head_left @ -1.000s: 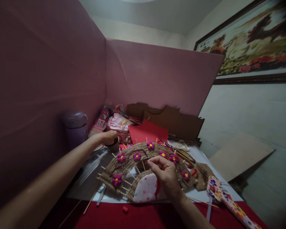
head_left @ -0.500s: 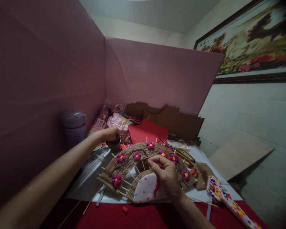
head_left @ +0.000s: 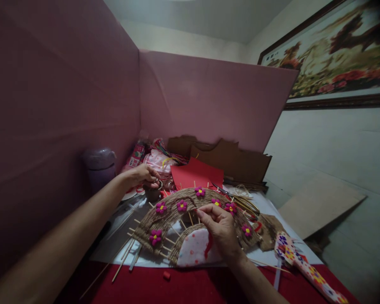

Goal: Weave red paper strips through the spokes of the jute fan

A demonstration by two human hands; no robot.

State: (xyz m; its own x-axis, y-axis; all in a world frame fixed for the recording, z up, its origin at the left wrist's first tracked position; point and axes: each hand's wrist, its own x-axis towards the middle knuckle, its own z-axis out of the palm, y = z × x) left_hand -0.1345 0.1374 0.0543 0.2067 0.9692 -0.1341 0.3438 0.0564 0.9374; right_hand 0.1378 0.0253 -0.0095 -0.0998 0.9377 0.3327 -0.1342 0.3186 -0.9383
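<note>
1. Fan-shaped brown twine weaving (head_left: pixel 172 212) with purple flowers (head_left: pixel 199 191) lies, in the head view, near the middle of the tabletop's (head_left: pixel 190 291) near edge.
2. Right hand (head_left: pixel 223 226): thumb and forefinger together above the weaving; I cannot tell whether they clamp anything.
3. Left hand (head_left: pixel 148 175): fingers curled at a small dark round pot (head_left: pixel 152 195) toward the far-left corner; grip unclear.

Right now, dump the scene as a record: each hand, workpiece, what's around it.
left_hand: left hand at the mouth of a dark cup; grip unclear
right_hand: right hand at the woven fan, thumb and forefinger together; anything pinched is too small to tell
workpiece: fan-shaped, thin sticks showing at its edges
decoration: seven purple flowers visible, yellow centres
behind: red paper
front: small red piece on red cloth
</note>
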